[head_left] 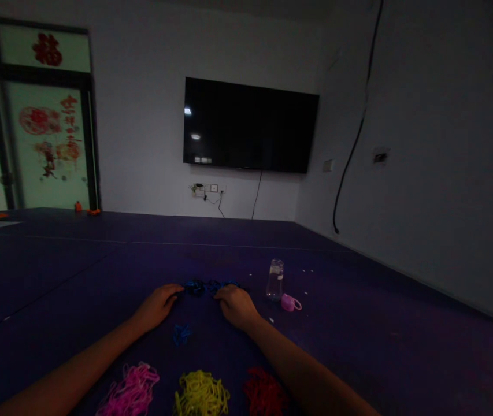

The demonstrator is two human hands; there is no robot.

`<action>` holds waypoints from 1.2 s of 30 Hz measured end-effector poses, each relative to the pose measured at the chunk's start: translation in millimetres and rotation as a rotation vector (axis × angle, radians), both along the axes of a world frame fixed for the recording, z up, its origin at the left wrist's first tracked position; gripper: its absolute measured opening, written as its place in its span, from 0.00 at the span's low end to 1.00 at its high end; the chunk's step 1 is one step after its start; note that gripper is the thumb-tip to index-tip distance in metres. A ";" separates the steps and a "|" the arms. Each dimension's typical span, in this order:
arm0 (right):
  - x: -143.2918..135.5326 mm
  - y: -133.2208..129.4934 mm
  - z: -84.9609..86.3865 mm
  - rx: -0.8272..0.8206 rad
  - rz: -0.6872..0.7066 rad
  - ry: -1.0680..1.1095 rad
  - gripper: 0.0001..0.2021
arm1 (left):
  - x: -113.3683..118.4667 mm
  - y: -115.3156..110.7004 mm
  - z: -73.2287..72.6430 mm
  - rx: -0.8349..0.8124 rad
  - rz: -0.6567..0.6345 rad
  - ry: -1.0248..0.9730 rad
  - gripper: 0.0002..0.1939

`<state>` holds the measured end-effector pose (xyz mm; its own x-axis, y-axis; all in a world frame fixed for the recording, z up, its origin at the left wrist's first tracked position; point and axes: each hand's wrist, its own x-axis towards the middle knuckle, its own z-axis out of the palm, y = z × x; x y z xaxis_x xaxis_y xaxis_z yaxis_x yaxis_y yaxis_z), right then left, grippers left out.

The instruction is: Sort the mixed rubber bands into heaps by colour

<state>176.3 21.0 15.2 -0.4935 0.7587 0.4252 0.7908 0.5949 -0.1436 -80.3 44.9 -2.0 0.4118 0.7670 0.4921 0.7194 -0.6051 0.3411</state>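
A loose heap of dark blue, almost black bands (205, 286) lies on the purple surface between my hands. My left hand (159, 305) reaches to the heap's left end, fingers stretched out and thumb apart, with the fingertips beside the bands. At the right end, my right hand (235, 306) has its fingers bent together over the bands; what is between its fingertips is hidden. A small clump of blue bands (181, 334) lies nearer to me. Closer still are three piles of bands: pink (131, 392), yellow (201, 394) and red (264, 393), the red one beside my right forearm.
A clear bottle (275, 280) stands uncapped to the right of my right hand, with a pink looped lid (289, 303) beside it. Small white scraps (271, 320) are scattered nearby. Beyond are a wall-mounted television (250, 124) and a hanging black cable (352, 150).
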 end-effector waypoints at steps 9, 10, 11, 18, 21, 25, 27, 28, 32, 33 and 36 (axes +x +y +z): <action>-0.9 1.8 0.1 0.029 0.027 -0.042 0.18 | 6.5 -6.7 5.7 0.057 -0.168 0.259 0.20; -1.5 1.4 0.9 0.041 0.034 -0.054 0.18 | 6.8 -7.3 6.8 0.035 -0.175 0.275 0.20; -2.3 0.8 1.8 0.053 0.041 -0.068 0.18 | 7.0 -7.5 7.3 0.017 -0.177 0.284 0.20; -9.0 -4.3 7.2 0.075 0.098 -0.165 0.15 | 6.7 -5.1 2.3 0.078 -0.136 0.222 0.17; -9.0 -3.4 5.7 0.061 0.094 -0.154 0.16 | 7.2 -6.0 2.1 0.102 -0.085 0.201 0.16; -7.7 -1.5 3.0 0.047 0.072 -0.117 0.17 | 7.8 -7.2 3.4 0.119 -0.042 0.182 0.15; -7.4 -1.1 2.2 0.045 0.071 -0.115 0.17 | 8.4 -7.6 4.2 0.124 -0.057 0.175 0.15; -7.4 -1.0 2.0 0.045 0.073 -0.117 0.17 | 8.8 -8.0 4.6 0.123 -0.075 0.178 0.15; -7.4 -1.0 1.6 0.045 0.074 -0.114 0.17 | 10.3 -10.4 5.9 0.094 -0.132 0.202 0.16; -7.4 -1.0 1.8 0.043 0.074 -0.115 0.17 | 10.4 -10.8 5.9 0.089 -0.127 0.200 0.16; -7.6 -1.5 3.1 0.034 0.079 -0.121 0.17 | 9.8 -10.5 5.0 0.083 -0.093 0.183 0.16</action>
<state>168.7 19.4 18.3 -0.6008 0.7015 0.3833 0.7514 0.6593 -0.0287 -70.5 34.4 3.0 0.5674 0.6811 0.4628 0.7042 -0.6927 0.1560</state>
